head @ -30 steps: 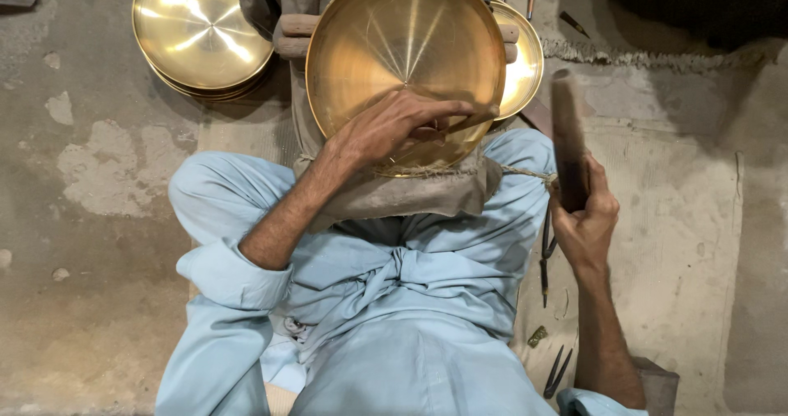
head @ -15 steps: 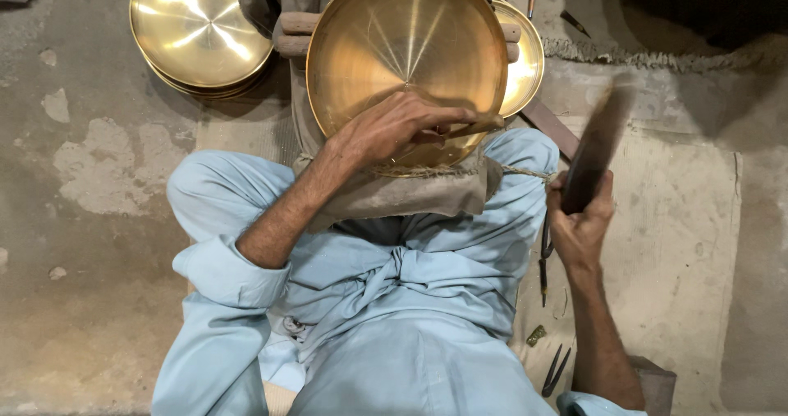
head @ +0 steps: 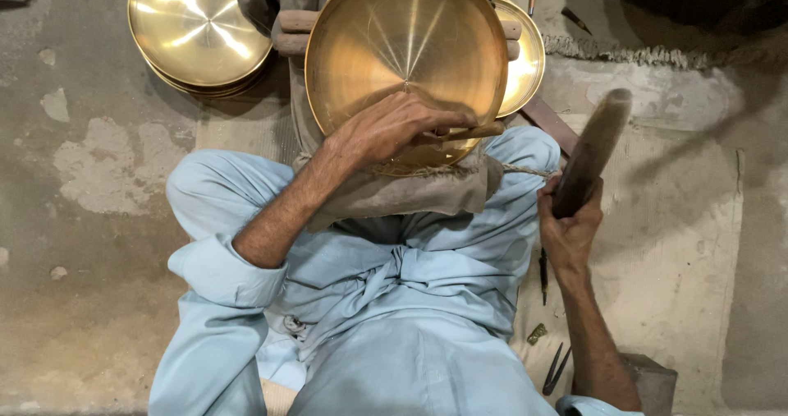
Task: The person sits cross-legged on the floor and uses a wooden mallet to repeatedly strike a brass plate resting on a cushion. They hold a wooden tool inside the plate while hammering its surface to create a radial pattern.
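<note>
A large round brass plate [head: 406, 50] leans on a brown cloth pad [head: 410, 190] over my lap. My left hand [head: 390, 128] rests on the plate's lower rim and grips a thin rod-like tool [head: 472, 133] against the metal. My right hand [head: 570, 227] is closed around the handle of a dark wooden mallet [head: 593, 149], raised and tilted up to the right, apart from the plate. I sit on the floor in pale blue clothes.
A stack of brass plates [head: 197, 34] lies at the upper left and another brass plate [head: 525, 55] sits behind the big one. Small metal tools [head: 546, 276] and pliers [head: 556, 371] lie on the mat by my right leg. Concrete floor surrounds me.
The mallet in my right hand has swung from upright to tilted up and to the right. My left hand and the plate have stayed put.
</note>
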